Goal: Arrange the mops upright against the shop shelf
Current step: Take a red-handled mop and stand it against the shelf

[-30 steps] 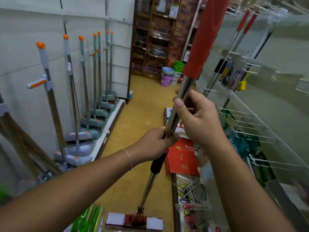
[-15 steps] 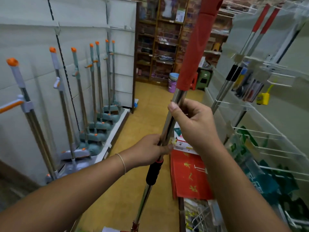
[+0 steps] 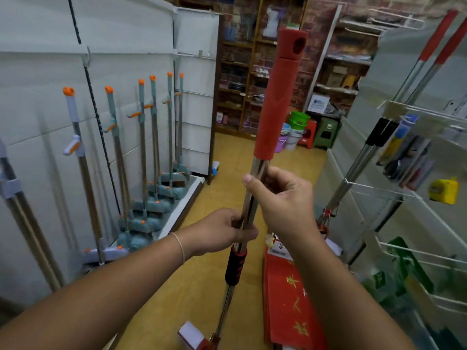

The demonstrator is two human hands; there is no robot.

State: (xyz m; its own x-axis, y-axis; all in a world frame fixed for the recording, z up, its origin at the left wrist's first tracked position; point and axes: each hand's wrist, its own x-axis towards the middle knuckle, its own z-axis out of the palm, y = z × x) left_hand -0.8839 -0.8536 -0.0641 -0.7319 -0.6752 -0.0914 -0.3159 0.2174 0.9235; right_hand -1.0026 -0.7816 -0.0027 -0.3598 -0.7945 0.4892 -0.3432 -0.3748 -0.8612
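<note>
I hold a mop [image 3: 276, 97] nearly upright in the middle of the aisle. It has a long red top grip, a chrome pole and a black-and-red collar lower down. My right hand [image 3: 283, 200] grips the chrome pole just below the red grip. My left hand [image 3: 222, 232] grips the pole lower, just above the collar. The white sponge head [image 3: 192, 334] sits near the floor at the bottom edge. Two more red-handled mops [image 3: 414, 72] lean against the white wire shelf [image 3: 374, 190] on the right.
Several grey mops with orange caps [image 3: 141, 147] stand along the white wall panel on the left, on a low ledge. Red paper packs [image 3: 290, 299] lie on the floor by the right shelf. Buckets and stools [image 3: 298, 132] stand at the aisle's far end before wooden shelving.
The mop has swung from a rightward lean to nearly upright, its red top now fully in view. Both hands keep their hold. My view has lifted and turned slightly.
</note>
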